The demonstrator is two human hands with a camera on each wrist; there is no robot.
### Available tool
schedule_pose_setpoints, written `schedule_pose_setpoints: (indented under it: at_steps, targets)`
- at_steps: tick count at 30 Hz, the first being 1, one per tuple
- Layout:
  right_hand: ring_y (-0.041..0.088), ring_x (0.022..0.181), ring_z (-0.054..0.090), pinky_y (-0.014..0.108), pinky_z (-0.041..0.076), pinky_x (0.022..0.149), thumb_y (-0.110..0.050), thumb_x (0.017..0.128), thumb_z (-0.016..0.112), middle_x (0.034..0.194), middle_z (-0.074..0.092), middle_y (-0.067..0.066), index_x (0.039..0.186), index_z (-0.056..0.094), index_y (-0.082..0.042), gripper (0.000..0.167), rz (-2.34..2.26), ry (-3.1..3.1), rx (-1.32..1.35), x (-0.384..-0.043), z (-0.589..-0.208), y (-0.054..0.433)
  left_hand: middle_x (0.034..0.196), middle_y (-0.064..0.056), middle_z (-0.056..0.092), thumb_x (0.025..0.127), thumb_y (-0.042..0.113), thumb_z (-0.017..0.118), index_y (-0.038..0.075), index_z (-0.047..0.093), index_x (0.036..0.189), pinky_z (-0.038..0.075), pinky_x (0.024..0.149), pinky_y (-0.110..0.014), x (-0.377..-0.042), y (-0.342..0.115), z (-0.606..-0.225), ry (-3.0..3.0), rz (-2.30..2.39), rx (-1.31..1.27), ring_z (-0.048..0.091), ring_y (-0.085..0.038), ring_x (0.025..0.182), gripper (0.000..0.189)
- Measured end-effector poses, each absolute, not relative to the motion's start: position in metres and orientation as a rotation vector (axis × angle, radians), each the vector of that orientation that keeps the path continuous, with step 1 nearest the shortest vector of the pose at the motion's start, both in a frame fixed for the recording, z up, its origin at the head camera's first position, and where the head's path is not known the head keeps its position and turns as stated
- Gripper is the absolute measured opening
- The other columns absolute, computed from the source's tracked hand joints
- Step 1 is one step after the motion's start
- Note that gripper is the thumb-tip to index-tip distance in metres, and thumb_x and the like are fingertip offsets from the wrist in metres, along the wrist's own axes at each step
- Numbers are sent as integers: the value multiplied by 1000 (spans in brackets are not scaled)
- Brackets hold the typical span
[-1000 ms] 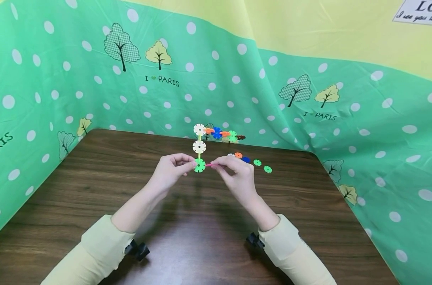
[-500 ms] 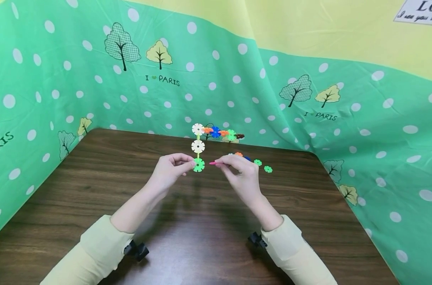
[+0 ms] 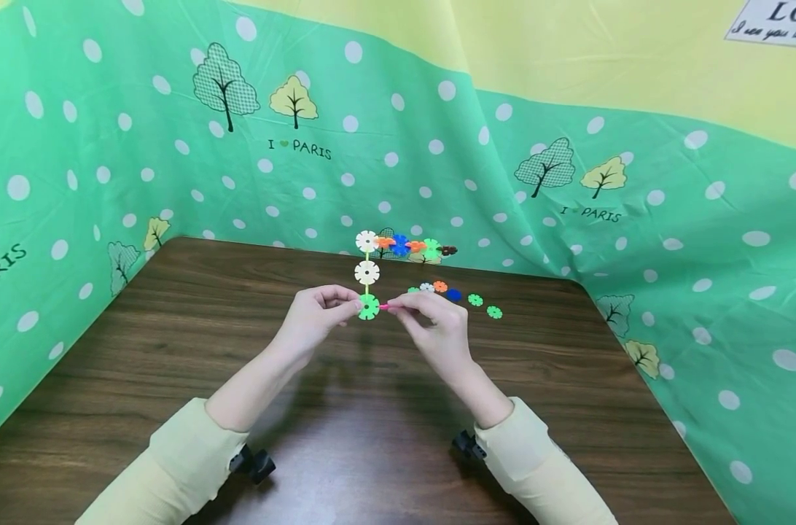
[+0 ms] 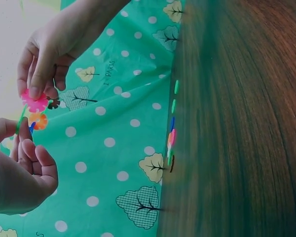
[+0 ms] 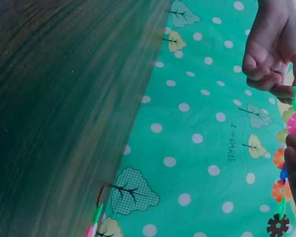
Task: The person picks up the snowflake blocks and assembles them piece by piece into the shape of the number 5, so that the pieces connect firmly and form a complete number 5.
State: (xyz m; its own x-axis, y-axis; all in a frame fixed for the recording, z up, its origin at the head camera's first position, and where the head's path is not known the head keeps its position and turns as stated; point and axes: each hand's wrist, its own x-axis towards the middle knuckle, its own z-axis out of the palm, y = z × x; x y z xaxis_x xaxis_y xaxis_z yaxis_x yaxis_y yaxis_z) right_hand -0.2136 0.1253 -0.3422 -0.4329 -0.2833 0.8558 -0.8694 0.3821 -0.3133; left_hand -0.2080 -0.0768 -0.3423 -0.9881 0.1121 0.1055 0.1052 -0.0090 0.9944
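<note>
In the head view my left hand (image 3: 315, 321) pinches a green notched building disc (image 3: 369, 308) at its left edge. My right hand (image 3: 439, 328) holds a pink notched disc (image 4: 35, 102) between thumb and fingers. Seen edge-on from the head, the pink disc meets the green one's right side. Above the green disc rises a joined chain with a cream disc (image 3: 367, 273) and a white disc (image 3: 367, 241). From the top the chain runs right through orange, a blue disc (image 3: 399, 245), orange and green to a brown disc (image 5: 278, 225). The whole chain is held up over the table.
Several loose discs lie on the brown wooden table (image 3: 345, 437) beyond my right hand, among them an orange disc (image 3: 440, 286), a blue one (image 3: 453, 294) and a green one (image 3: 494, 312). A green polka-dot curtain (image 3: 398, 168) hangs behind the table.
The right hand drew the pink disc a little right, away from the green disc, then brought it back against the green disc's side. The left hand kept its grip almost still.
</note>
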Motion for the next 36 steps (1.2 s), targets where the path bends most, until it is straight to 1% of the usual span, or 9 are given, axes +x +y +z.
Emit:
schedule_pose_setpoints:
  at_steps: [5,10,12,16,22,27,30,33,36]
  targets:
    - [11,74,64,19,52,70,2,73,78,84,72,2,88,73,-7,18,1032,-1894,998,-214,-344,125,74,3,68,83,11,70,-4,67,97,48,63,-22,-207,-76,-341,2192,2227,224,56,-8,65,20]
    - [11,73,64,26,54,66,2,73,78,84,71,3,88,73,-7,19,1026,-1896,980,-214,-345,127,76,-1,69,83,11,70,-4,67,96,49,63,-22,-207,-76,-340,2199,2227,213,56,-9,65,20]
    - [11,73,64,27,54,65,1,73,78,84,71,3,88,73,-7,18,1030,-1897,978,-214,-345,128,76,-1,68,83,11,70,-4,67,96,49,63,-22,-206,-76,-340,2201,2225,211,56,-9,65,20]
    - [11,73,64,23,54,65,2,74,77,84,71,2,89,73,-7,18,1035,-1890,1010,-215,-346,128,76,-1,68,83,10,70,-5,67,97,48,63,-22,-206,-76,-340,2188,2229,223,56,-8,65,20]
    - [12,73,64,20,52,65,2,74,77,83,72,2,88,74,-7,17,1030,-1870,1032,-214,-345,125,77,-7,69,83,9,70,-5,67,95,48,62,-22,-205,-76,-339,2181,2238,224,56,-9,64,19]
    - [14,74,66,20,53,69,3,74,76,82,72,4,86,74,-6,15,1011,-1857,1056,-212,-346,121,73,-2,67,82,10,71,-5,68,96,48,62,-22,-205,-74,-342,2175,2228,237,56,-8,63,21]
    - [15,74,68,21,53,71,3,73,77,80,72,5,85,74,-6,14,1004,-1840,1053,-211,-347,120,71,0,67,82,10,71,-5,68,95,48,65,-23,-204,-73,-345,2154,2221,214,57,-9,62,21]
    - [15,72,68,21,54,70,4,71,78,78,72,5,83,74,-4,15,1024,-1824,1053,-210,-350,120,70,2,68,82,9,71,-5,68,94,49,68,-26,-202,-72,-348,2127,2218,177,58,-12,63,19]
    - [14,70,68,19,53,66,5,70,78,77,72,6,82,74,-4,15,1049,-1833,1049,-209,-353,121,69,3,68,82,7,70,-5,68,94,50,71,-28,-201,-71,-351,2099,2221,146,59,-14,64,18]
